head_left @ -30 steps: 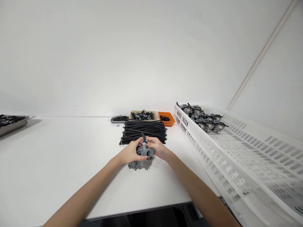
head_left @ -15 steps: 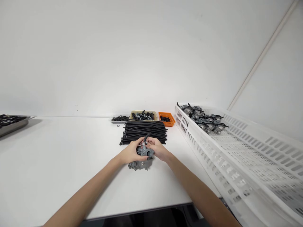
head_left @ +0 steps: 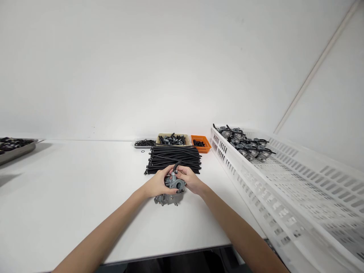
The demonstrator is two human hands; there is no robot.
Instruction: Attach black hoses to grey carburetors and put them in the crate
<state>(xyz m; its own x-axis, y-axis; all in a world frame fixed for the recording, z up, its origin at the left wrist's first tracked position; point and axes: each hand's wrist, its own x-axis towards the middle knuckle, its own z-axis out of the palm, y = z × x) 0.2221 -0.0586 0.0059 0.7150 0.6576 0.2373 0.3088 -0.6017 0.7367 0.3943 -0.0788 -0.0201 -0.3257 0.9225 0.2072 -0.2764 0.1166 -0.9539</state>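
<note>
A grey metal carburetor (head_left: 178, 184) sits low over the white table in front of me, its round bore facing me. My left hand (head_left: 157, 183) is wrapped around its left side, with the thumb across the front. A short black rubber cap or tube (head_left: 176, 165) rises from the carburetor's top. My right hand (head_left: 191, 179) is closed at the upper right, thumb and fingers pinching near the base of that black piece. The palms and the carburetor's back hide some of the fingertips. Just behind my hands lies a stack of black rubber hoses (head_left: 173, 157).
Behind the hoses stand a small tray of black rings (head_left: 144, 146), a cream basket (head_left: 187, 137) of mixed parts and an orange basket (head_left: 205, 149) of black pieces. A long white crate (head_left: 244, 185) on the right holds several carburetors (head_left: 247, 146). A metal tray (head_left: 21, 152) is at far left.
Both hands keep nearly the same grip on the carburetor. A shadow has appeared on the table at the left edge. The view has shifted very slightly.
</note>
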